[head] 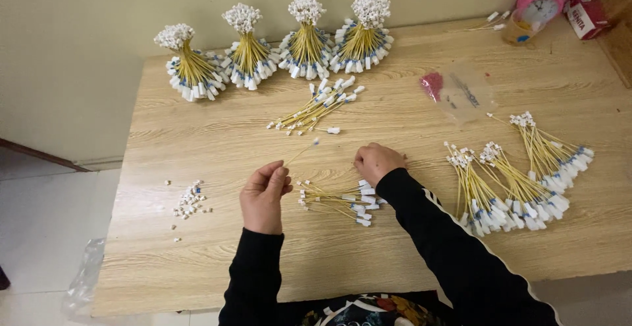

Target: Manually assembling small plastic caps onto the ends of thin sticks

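Wire (301, 153): thin, yellow, white tip, pinched in left hand (264, 194).

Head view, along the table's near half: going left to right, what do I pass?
Loose white caps → left hand pinching one yellow wire → small wire pile → right hand → three fanned wire bundles.

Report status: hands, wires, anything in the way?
Left hand pinching one yellow wire. Right hand resting fingers-down by the loose wire pile. Small white caps left of the hands, nothing between them.
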